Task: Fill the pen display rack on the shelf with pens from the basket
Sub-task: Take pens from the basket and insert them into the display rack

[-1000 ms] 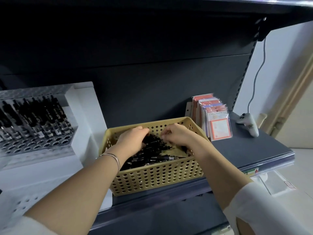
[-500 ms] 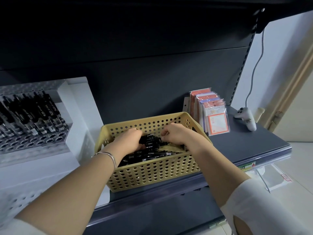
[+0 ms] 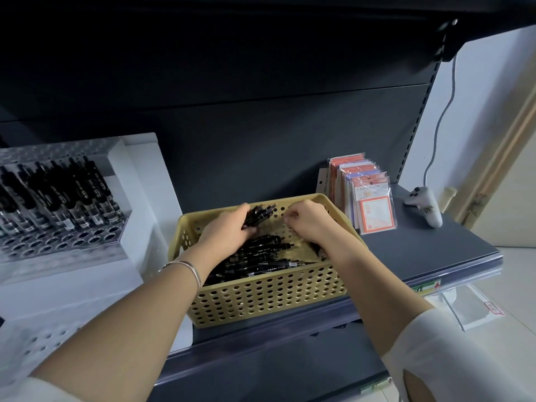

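A yellow perforated basket (image 3: 269, 300) stands on the dark shelf (image 3: 429, 250) with a pile of black pens (image 3: 261, 256) lying in it. My left hand (image 3: 229, 230) grips a small bunch of black pens (image 3: 259, 213) raised above the pile, near the basket's back wall. Just right of that bunch my right hand (image 3: 307, 221) hovers with curled fingers; whether it pinches anything is unclear. At the left, the clear pen display rack (image 3: 58, 239) holds several upright black pens (image 3: 72, 195) in its back rows. Its front holes stand empty.
The rack sits on a white stand (image 3: 142, 181) touching the basket's left side. Right of the basket lean packets of stationery (image 3: 368, 198). A white game controller (image 3: 425, 204) with a cable lies at the shelf's far right. An upper shelf overhangs.
My left hand has risen out of the pile with a bunch of pens in its grip. My right hand has lifted off the pens. The view has shifted slightly.
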Available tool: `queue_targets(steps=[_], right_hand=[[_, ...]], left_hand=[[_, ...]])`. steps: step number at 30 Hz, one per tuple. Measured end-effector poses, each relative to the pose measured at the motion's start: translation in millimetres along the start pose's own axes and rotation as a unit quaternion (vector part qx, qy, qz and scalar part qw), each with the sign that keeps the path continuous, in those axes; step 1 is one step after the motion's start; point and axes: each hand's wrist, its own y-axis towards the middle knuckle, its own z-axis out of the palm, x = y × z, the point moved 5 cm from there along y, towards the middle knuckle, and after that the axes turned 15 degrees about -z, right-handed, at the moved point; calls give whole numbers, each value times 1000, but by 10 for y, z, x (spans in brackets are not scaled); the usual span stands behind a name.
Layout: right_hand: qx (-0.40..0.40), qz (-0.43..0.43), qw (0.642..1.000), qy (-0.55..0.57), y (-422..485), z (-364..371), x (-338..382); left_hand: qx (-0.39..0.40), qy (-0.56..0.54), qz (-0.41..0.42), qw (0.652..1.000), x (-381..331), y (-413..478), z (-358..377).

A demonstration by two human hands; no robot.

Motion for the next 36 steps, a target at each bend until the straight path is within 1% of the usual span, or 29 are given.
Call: queue_targets(steps=[2,5,6,7,8,9,10,12,13,15,17,20,23,27,30,33,36], right_hand=[[-25,13,997,69,-2,-19,8],[-34,14,974,225,-51,-31,135],[-30,3,956,292,-79,-29,206],[-30,-9,929,369,-110,-26,281],[-35,-17,894,447,-144,-24,350],[-45,-21,862,504,-168,-21,399],[-58,-24,842,535,-187,-21,436],[-92,-24,836,540,-222,-35,514],[-108,-21,835,539,-237,-50,563],[-136,-15,820,556,-255,-87,673],[-153,-16,809,567,-256,-118,793],[-175,-15,811,558,-259,-126,978],[-204,3,809,551,-269,-101,1149],[-184,-3,827,531,-245,-14,1436],[-180,9,811,556,-225,67,1633],[-177,8,802,570,-203,144,1830],[-174,-4,811,558,-182,199,2038]], left_hand=[[-33,-19,5,999,-38,-20,-85],[-6,-68,14,998,-93,-63,-137],[8,-93,20,995,-116,-87,-161],[20,-126,24,992,-146,-112,-193],[30,-161,30,986,-172,-138,-232],[40,-190,35,980,-200,-166,-275],[50,-212,38,975,-222,-203,-323],[80,-262,34,961,-226,-286,-409],[96,-296,25,950,-206,-327,-449],[127,-358,4,925,-158,-405,-529],[136,-390,-9,911,-104,-485,-625],[127,-417,-14,900,-7,-609,-777],[102,-418,-12,903,139,-731,-916],[66,-424,-20,903,383,-890,-1072],[27,-432,-46,900,605,-982,-1190],[-26,-426,-79,901,841,-1059,-1322],[-113,-410,-107,899,1105,-1132,-1462]])
